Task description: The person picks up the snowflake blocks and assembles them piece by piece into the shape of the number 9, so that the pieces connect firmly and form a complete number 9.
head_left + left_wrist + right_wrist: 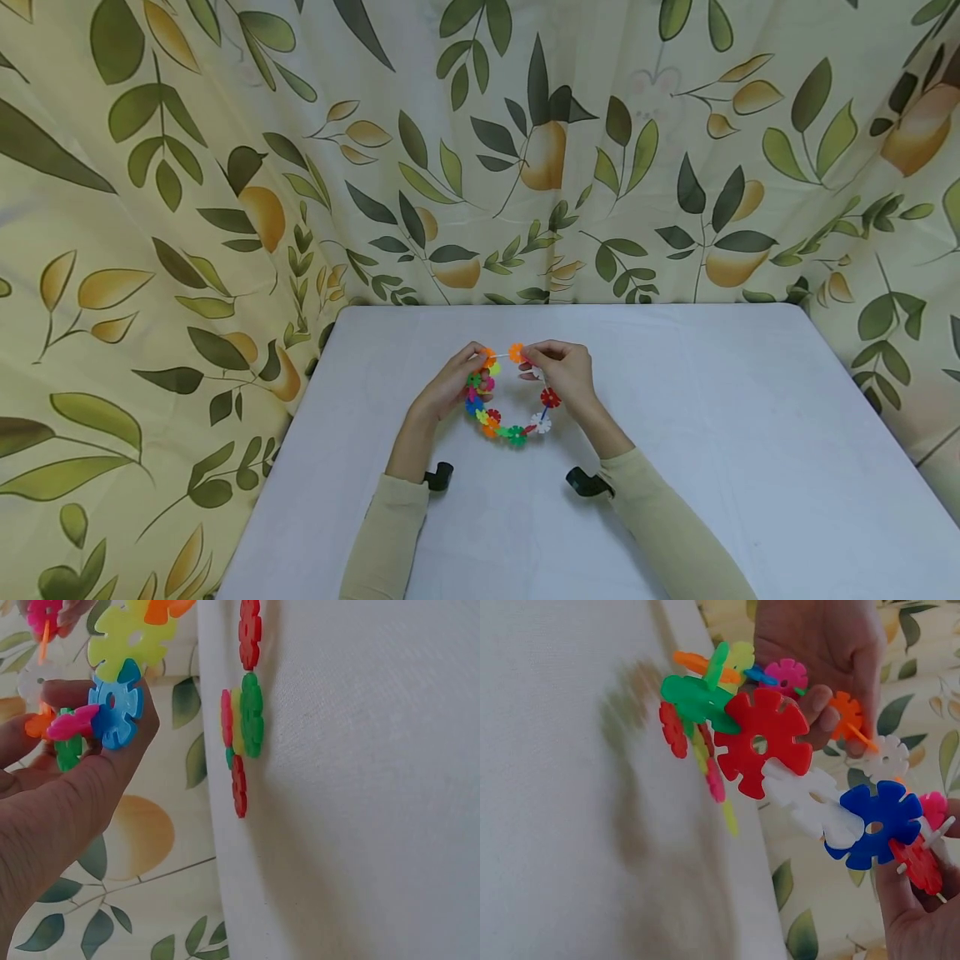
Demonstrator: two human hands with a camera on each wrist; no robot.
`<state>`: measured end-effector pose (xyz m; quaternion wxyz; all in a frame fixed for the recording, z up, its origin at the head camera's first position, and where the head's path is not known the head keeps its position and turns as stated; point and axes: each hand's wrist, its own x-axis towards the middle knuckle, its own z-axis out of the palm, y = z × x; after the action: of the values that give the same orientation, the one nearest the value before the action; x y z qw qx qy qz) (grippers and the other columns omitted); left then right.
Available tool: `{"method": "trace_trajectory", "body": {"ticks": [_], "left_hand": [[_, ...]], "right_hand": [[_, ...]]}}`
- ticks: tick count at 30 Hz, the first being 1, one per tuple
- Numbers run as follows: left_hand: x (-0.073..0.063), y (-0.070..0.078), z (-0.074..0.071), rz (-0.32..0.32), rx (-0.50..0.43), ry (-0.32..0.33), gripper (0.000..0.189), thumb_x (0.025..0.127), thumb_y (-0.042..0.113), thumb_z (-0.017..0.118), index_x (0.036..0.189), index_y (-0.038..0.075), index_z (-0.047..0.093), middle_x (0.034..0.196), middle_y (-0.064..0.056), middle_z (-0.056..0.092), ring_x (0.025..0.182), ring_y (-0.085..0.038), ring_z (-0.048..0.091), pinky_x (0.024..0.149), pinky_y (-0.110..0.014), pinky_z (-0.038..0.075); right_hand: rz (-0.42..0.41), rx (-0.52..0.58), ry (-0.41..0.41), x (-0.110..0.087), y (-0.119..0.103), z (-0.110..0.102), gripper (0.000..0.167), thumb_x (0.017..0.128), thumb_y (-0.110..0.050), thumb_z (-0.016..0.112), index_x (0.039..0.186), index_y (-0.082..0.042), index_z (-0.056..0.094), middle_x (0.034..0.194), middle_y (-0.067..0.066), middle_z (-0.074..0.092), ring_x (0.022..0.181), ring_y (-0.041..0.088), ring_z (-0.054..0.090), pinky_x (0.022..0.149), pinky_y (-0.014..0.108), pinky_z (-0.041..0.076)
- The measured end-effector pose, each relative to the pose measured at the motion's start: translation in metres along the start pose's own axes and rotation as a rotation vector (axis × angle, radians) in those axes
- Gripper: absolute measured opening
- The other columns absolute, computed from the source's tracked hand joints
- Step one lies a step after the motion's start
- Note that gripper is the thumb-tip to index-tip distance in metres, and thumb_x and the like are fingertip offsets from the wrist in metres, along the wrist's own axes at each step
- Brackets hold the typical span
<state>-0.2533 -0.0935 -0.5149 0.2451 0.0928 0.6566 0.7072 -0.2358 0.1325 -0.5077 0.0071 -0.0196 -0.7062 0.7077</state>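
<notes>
A ring of interlocked, notched flower-shaped plastic discs [516,436] hangs between both hands over the white table. Its discs are red, green, white, blue, orange, yellow and pink. On the ring's left side, my left hand [453,382] grips it near an orange disc [489,357]. Opposite, my right hand [567,372] pinches the ring by another orange disc [517,353]. A white disc spans the top between them. In the right wrist view a large red disc [739,750], a white one and a blue disc [855,847] lead toward my right fingers. Fingers partly hide the gripped discs.
The table [712,433] has a white cloth and rounded far corners. Behind it and along the sides hangs a curtain [615,233] printed with leaves and fruit. Black wrist cameras [588,482] sit at both sleeve cuffs.
</notes>
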Motion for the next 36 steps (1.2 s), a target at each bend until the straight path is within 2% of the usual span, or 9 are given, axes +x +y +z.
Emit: {"method": "trace_trajectory", "body": {"ticks": [7, 12, 19, 27, 32, 36], "left_hand": [[0.0, 0.001, 0.001, 0.0, 0.027, -0.002, 0.017, 0.114, 0.029, 0.043, 0.113, 0.013, 0.049, 0.089, -0.01, 0.043, 0.077, -0.026, 0.047, 0.077, -0.035, 0.058], [0.002, 0.0, 0.003, -0.004, 0.04, 0.012, 0.016, 0.114, 0.027, 0.042, 0.113, 0.013, 0.049, 0.091, -0.013, 0.042, 0.077, -0.026, 0.047, 0.076, -0.034, 0.059], [0.002, 0.0, 0.005, -0.002, 0.065, 0.023, 0.016, 0.115, 0.027, 0.04, 0.113, 0.014, 0.048, 0.089, -0.012, 0.039, 0.076, -0.026, 0.045, 0.073, -0.033, 0.058], [0.001, 0.001, 0.008, -0.005, 0.071, 0.019, 0.017, 0.115, 0.027, 0.038, 0.113, 0.012, 0.046, 0.09, -0.016, 0.037, 0.076, -0.027, 0.043, 0.068, -0.031, 0.051], [0.0, 0.001, 0.008, 0.014, 0.095, -0.007, 0.022, 0.115, 0.028, 0.036, 0.115, 0.007, 0.044, 0.091, -0.018, 0.036, 0.077, -0.028, 0.042, 0.068, -0.032, 0.048], [-0.001, 0.002, 0.003, 0.0, 0.137, 0.023, 0.022, 0.114, 0.026, 0.041, 0.116, 0.005, 0.048, 0.094, -0.017, 0.044, 0.081, -0.028, 0.049, 0.074, -0.033, 0.052]], "right_hand": [[-0.049, -0.028, 0.017, -0.001, 0.002, 0.001, 0.018, 0.099, -0.019, 0.075, 0.104, -0.002, 0.078, 0.101, 0.015, 0.077, 0.082, 0.024, 0.078, 0.073, 0.034, 0.062], [-0.061, -0.017, 0.016, -0.002, 0.001, 0.002, 0.019, 0.098, -0.017, 0.076, 0.104, 0.001, 0.078, 0.1, 0.016, 0.077, 0.082, 0.024, 0.078, 0.072, 0.034, 0.062], [-0.046, -0.021, 0.036, -0.002, 0.001, 0.004, 0.02, 0.097, -0.017, 0.077, 0.103, 0.002, 0.079, 0.098, 0.016, 0.078, 0.08, 0.024, 0.078, 0.073, 0.031, 0.062], [-0.031, 0.007, 0.03, -0.002, 0.007, 0.006, 0.021, 0.096, -0.017, 0.078, 0.102, 0.003, 0.079, 0.097, 0.016, 0.079, 0.078, 0.027, 0.078, 0.075, 0.028, 0.061], [-0.014, -0.008, -0.01, 0.0, 0.006, 0.002, 0.019, 0.097, -0.018, 0.077, 0.102, 0.001, 0.079, 0.097, 0.014, 0.079, 0.082, 0.026, 0.078, 0.08, 0.028, 0.061], [0.011, -0.102, -0.074, 0.003, 0.006, -0.005, 0.024, 0.097, -0.025, 0.077, 0.104, -0.001, 0.079, 0.097, 0.012, 0.079, 0.089, 0.025, 0.077, 0.085, 0.029, 0.06]]}}
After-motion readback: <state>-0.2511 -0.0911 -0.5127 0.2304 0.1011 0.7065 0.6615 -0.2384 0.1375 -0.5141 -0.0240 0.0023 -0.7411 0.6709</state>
